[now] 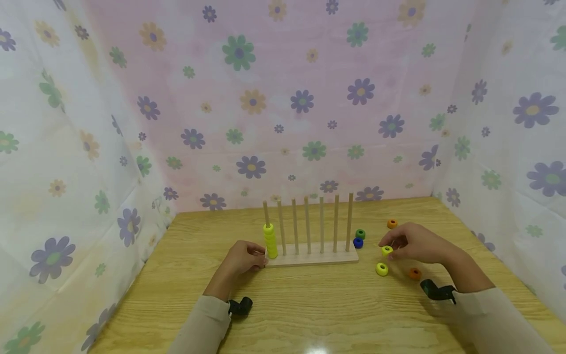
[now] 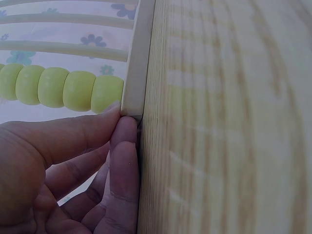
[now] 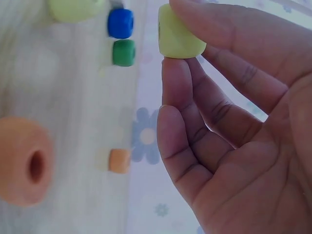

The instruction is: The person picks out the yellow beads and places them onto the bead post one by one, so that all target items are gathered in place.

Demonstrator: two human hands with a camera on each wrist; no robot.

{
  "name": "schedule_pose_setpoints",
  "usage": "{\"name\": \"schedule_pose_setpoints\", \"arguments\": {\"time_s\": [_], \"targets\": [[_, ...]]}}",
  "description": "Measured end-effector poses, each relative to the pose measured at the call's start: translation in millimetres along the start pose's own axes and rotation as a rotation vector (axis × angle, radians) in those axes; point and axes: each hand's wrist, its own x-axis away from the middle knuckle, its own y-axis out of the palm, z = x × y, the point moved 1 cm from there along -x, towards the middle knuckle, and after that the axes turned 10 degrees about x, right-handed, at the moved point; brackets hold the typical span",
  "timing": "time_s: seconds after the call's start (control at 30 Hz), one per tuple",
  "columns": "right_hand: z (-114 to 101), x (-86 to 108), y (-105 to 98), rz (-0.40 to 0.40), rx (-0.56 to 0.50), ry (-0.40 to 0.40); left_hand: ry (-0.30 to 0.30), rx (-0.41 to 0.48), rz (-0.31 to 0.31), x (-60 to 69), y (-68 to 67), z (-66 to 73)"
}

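Observation:
A pale wooden peg rack (image 1: 311, 256) stands on the table, several thin upright pegs in a row along its base. Several yellow beads (image 1: 270, 241) are stacked on its leftmost peg. My left hand (image 1: 240, 258) holds the left end of the base, with the thumb on top beside the lowest bead in the left wrist view. Between thumb and fingers, my right hand (image 1: 417, 243) pinches a yellow bead (image 3: 180, 34) above the table, right of the rack. A second yellow bead (image 1: 382, 269) lies on the table just below that hand.
Near the rack's right end sit a green bead (image 1: 360, 234) and a blue bead (image 1: 358, 243). One orange bead (image 1: 392, 224) lies farther back, another orange bead (image 1: 414, 274) under the right wrist. Flowered cloth (image 1: 283, 123) encloses the wooden table (image 1: 309, 305) at the back and sides.

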Motion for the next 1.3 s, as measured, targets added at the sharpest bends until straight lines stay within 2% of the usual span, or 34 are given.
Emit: {"name": "schedule_pose_setpoints", "arguments": {"time_s": [0.57,1.3], "targets": [[-37,-15.1,-23,0.031,0.034,-0.027,-0.004,0.009,-0.002,-1.0,0.9,-0.6],[-66,-37.5,-28,0.070,0.030,-0.022,0.006,0.006,-0.008,-0.4,-0.2,-2.1]]}}
